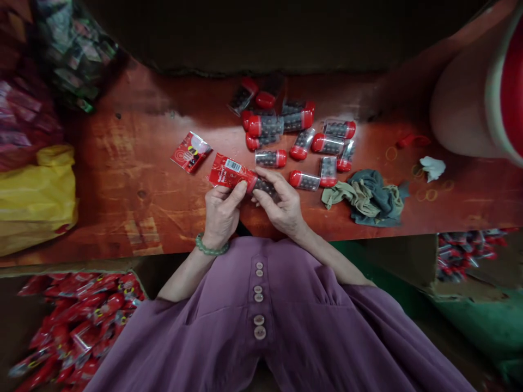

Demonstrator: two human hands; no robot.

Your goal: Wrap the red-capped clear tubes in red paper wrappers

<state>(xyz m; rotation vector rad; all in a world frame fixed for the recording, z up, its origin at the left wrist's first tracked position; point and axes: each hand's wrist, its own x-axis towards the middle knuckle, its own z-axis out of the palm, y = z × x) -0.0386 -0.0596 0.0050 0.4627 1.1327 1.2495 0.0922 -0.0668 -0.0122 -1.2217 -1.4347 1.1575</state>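
Two hands join a tube and a sleeve above the table.
The left hand (pixel 221 211) pinches the thin, soft red sleeve (pixel 231 173); the right hand (pixel 281 206) grips the light, stiff, probably slippery tube (pixel 265 187) at its middle.

A small packing workshop: a worn red workbench (pixel 122 179) strewn with capped vials (pixel 302 139), box of red sachets (pixel 77 321) below.

Left hand (pixel 222 209) grips red packet (pixel 229 172); right hand (pixel 281 204) holds capsule (pixel 266 188) at its mouth.
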